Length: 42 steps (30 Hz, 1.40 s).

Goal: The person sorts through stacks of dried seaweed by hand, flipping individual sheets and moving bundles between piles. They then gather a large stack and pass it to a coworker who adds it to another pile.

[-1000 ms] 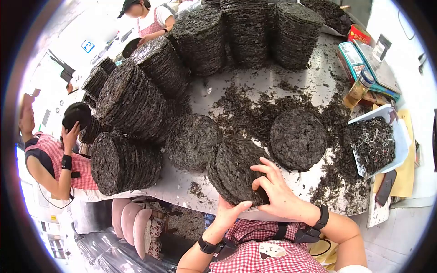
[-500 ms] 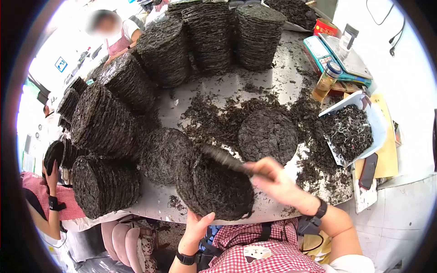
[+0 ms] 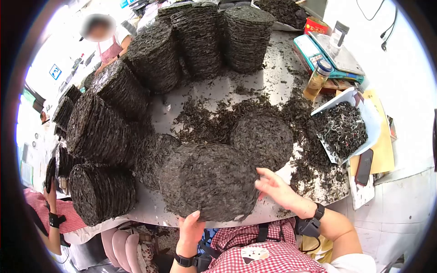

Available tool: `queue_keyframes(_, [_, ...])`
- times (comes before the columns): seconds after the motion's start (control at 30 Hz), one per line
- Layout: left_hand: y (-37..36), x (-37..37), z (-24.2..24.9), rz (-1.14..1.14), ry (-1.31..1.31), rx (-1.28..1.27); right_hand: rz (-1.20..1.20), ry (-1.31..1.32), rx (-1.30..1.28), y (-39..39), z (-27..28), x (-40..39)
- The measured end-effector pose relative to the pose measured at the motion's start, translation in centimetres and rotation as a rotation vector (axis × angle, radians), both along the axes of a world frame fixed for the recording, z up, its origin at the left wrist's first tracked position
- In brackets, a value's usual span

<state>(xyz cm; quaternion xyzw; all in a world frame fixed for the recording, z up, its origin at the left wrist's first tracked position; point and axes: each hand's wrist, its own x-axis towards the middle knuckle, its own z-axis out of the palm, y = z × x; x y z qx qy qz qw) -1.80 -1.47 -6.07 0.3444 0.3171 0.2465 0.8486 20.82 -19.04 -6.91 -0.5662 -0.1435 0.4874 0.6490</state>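
Observation:
A round, dark, rough-textured sheet (image 3: 209, 182) lies flat in front of me at the table's near edge. My left hand (image 3: 190, 230) grips its near edge, thumb on top and the fingers hidden underneath. At its right edge is my right hand (image 3: 275, 189), fingers apart and touching or close to the rim. Another round dark piece (image 3: 261, 141) lies just behind, on the metal table (image 3: 170, 109). To the left, a further dark disc (image 3: 154, 159) rests beside a leaning stack of discs (image 3: 98, 129).
Tall disc stacks (image 3: 248, 38) curve along the back and left. Dark crumbs (image 3: 205, 118) cover the middle. At right are a scale (image 3: 337, 54), a jar (image 3: 317, 79), a bin of scraps (image 3: 341, 129) and a phone (image 3: 364, 167). Co-workers (image 3: 109, 45) are at the left.
The sheet that was folding over between my hands now lies spread out flat. My right hand has moved slightly down and its fingers have opened. The view has shifted a little.

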Motion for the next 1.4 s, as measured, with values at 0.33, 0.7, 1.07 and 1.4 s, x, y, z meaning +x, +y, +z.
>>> queue_keyframes(0.33, [-0.4,0.3,0.2,0.077,0.139,0.08,-0.404,-0.933,-0.458,-2.0,-0.5,9.5])
queue_keyframes(0.7, [-3.6,3.8,-2.0,-0.283,0.057,0.424,0.248,-1.302,0.186,2.3,2.7,-3.4])
queue_keyframes(1.07, [-1.9,1.6,-0.8,-0.035,0.108,0.334,-0.221,-0.695,0.001,-0.8,3.6,1.2])
queue_keyframes(1.4, [-1.5,1.9,-3.0,0.121,0.287,0.417,-0.04,-1.177,0.109,-2.4,4.2,0.9])
